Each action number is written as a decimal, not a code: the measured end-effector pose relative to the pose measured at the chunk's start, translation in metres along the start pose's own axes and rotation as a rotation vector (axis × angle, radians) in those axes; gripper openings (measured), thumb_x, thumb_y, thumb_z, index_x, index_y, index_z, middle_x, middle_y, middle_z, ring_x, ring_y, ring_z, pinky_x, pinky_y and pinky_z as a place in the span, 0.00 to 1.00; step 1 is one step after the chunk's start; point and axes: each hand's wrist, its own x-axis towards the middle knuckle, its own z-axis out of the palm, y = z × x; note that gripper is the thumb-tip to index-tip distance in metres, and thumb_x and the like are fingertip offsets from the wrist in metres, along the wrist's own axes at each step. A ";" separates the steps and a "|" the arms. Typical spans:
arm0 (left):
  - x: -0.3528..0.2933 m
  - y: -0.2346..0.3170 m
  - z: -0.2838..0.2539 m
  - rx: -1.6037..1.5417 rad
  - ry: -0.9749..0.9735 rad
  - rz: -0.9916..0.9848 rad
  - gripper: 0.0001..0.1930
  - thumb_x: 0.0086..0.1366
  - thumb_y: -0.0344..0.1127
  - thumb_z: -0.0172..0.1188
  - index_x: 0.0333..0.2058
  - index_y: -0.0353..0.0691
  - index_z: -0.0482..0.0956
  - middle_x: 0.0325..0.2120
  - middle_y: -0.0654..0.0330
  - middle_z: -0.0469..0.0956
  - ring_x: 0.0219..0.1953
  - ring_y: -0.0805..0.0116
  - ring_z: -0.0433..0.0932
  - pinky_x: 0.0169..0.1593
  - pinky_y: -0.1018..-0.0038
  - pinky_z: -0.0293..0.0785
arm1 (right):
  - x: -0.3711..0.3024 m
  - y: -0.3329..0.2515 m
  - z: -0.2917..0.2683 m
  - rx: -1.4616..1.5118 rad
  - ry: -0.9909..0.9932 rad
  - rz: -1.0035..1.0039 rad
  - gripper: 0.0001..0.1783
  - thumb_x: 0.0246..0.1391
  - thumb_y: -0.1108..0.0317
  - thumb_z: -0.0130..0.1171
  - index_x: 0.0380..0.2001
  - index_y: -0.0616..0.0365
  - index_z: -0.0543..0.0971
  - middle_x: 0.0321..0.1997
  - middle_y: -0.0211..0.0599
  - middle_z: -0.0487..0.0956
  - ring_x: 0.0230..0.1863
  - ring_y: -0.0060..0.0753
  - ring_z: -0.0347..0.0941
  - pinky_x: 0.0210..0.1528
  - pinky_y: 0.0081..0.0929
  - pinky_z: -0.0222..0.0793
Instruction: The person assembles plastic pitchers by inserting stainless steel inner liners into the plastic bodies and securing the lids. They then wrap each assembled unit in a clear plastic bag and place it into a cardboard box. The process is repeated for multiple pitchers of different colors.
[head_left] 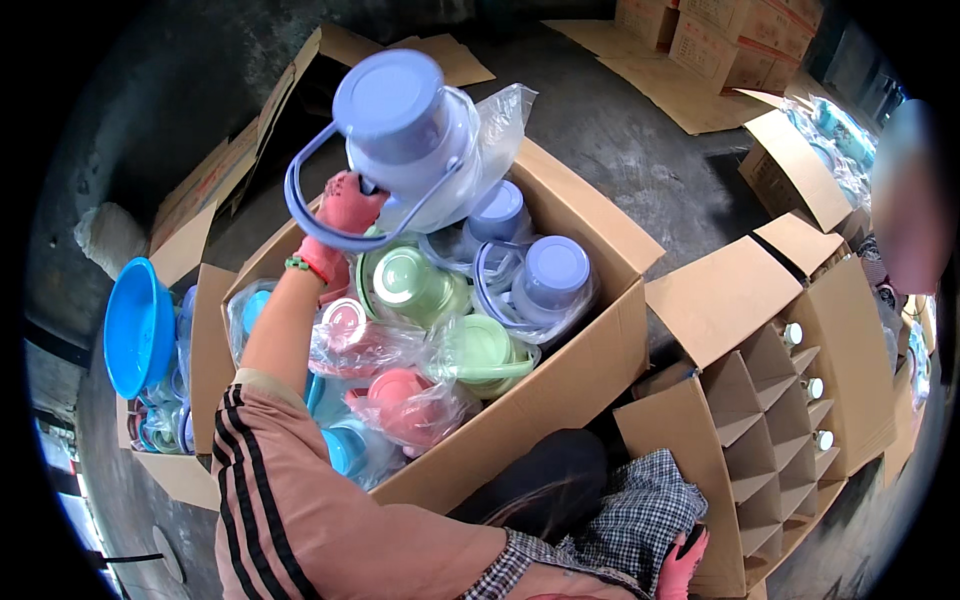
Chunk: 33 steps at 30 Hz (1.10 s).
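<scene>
My left hand [350,205], in a pink glove, is closed on a purple lidded plastic jug [400,120] with a large loop handle. It holds the jug above an open carton [560,370], and a clear plastic bag hangs off the jug's right side. In that carton lie several similar bagged jugs, among them a purple jug [556,275], a green jug [410,280], a pink jug [400,400] and a blue jug [345,450]. Low at the right, my right hand [683,565], also gloved in pink, is beside the divided carton [690,470]; its fingers are mostly hidden.
Several white-capped bottles [815,388] stand in the divided carton's cells. A blue basin [138,328] rests on another carton at left. Flattened cardboard [660,70] and stacked boxes [735,50] lie at the back. A blurred shape [910,200] is at the far right.
</scene>
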 end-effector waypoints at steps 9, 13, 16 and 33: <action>-0.075 -0.037 0.017 -0.606 0.150 -0.329 0.18 0.50 0.37 0.61 0.37 0.31 0.75 0.31 0.56 0.76 0.34 0.66 0.74 0.39 0.75 0.67 | 0.137 -0.275 0.024 0.547 -0.295 -0.721 0.19 0.43 0.72 0.56 0.41 0.61 0.70 0.43 0.46 0.72 0.44 0.47 0.69 0.45 0.33 0.64; -0.137 -0.066 0.067 -1.203 0.356 -0.285 0.19 0.55 0.30 0.56 0.46 0.30 0.68 0.50 0.51 0.63 0.54 0.64 0.61 0.53 0.70 0.61 | 0.165 -0.352 0.118 0.773 -0.596 -0.575 0.17 0.47 0.69 0.52 0.42 0.62 0.70 0.36 0.47 0.75 0.40 0.45 0.71 0.43 0.30 0.65; -0.170 -0.059 0.078 -1.196 0.451 -0.312 0.19 0.54 0.27 0.55 0.46 0.40 0.70 0.47 0.49 0.66 0.52 0.57 0.64 0.54 0.65 0.61 | 0.173 -0.384 0.173 0.699 -0.721 -0.525 0.16 0.51 0.68 0.50 0.44 0.62 0.69 0.38 0.43 0.75 0.43 0.31 0.71 0.46 0.26 0.62; -0.195 -0.067 0.054 -0.429 0.535 -0.117 0.20 0.46 0.28 0.62 0.42 0.40 0.73 0.42 0.51 0.70 0.45 0.54 0.69 0.49 0.66 0.63 | 0.232 -0.465 0.257 -0.115 -0.787 -0.766 0.19 0.45 0.64 0.50 0.41 0.62 0.70 0.45 0.50 0.73 0.49 0.46 0.68 0.51 0.34 0.63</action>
